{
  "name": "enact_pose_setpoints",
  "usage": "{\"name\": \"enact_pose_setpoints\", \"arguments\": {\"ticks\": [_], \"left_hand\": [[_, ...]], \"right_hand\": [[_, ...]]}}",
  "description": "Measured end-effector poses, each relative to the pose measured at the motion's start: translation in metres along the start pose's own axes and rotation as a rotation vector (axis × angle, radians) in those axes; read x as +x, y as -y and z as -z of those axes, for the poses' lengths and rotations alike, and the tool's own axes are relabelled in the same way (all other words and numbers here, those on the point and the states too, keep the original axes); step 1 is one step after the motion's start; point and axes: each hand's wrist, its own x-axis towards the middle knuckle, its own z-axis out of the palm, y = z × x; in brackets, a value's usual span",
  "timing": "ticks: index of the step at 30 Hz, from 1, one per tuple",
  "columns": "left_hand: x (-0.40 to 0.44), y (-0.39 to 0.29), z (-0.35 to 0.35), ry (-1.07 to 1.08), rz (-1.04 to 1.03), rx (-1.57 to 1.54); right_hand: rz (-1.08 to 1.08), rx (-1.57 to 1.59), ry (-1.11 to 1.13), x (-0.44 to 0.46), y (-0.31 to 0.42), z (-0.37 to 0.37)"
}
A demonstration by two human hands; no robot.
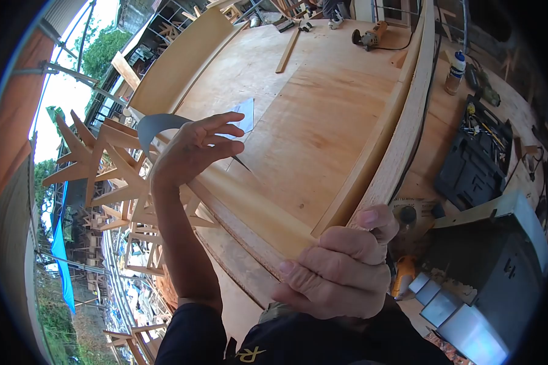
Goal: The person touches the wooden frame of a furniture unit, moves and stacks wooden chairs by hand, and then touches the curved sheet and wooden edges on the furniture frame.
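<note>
My left hand (198, 146) is raised over the left side of a large wooden box-like panel (335, 134). Its fingers are bent and spread, with a gap between them and the thumb. A curved grey sheet, like sandpaper (158, 125), loops behind this hand, and a dark pointed end shows past the thumb. I cannot tell whether the hand touches it. My right hand (344, 267) is closed at the near corner of the panel, its fingers curled and its thumb up by the pale raw edge (402, 134). Whatever lies inside those fingers is hidden.
On the panel lie a paper sheet (245, 115), a wood strip (289, 50) and an angle grinder (371, 36) with a cord. To the right are a glue bottle (455, 73), an open tool case (478, 146) and a grey metal box (499, 243). Wooden frames (112, 152) stand left.
</note>
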Motion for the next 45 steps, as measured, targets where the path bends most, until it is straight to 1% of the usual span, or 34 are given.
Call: {"name": "enact_pose_setpoints", "arguments": {"ticks": [4, 6, 16, 22, 25, 31, 37, 45], "left_hand": [[0.004, 0.011, 0.000, -0.020, -0.076, -0.138], [0.003, 0.010, 0.000, -0.028, -0.101, -0.116], [0.000, 0.016, 0.002, -0.058, -0.201, -0.068], [-0.007, 0.007, 0.002, -0.066, -0.176, -0.005], [-0.003, 0.011, 0.003, -0.042, -0.195, -0.055], [-0.003, 0.016, 0.001, -0.062, -0.252, -0.081], [-0.005, 0.008, 0.001, -0.055, -0.236, -0.098], [-0.004, 0.012, 0.001, -0.053, -0.241, -0.142]], "right_hand": [[-0.004, 0.000, 0.061, 0.005, 0.001, 0.005], [-0.036, 0.012, 0.112, 0.006, 0.006, 0.008], [0.010, -0.018, 0.200, 0.004, 0.004, 0.012], [0.024, -0.031, 0.221, 0.006, 0.006, 0.015], [0.033, -0.035, 0.222, 0.008, 0.004, 0.015], [0.028, -0.033, 0.237, 0.006, 0.006, 0.020], [-0.005, -0.021, 0.275, 0.008, 0.007, 0.020], [-0.002, -0.023, 0.260, 0.008, 0.007, 0.018]]}}
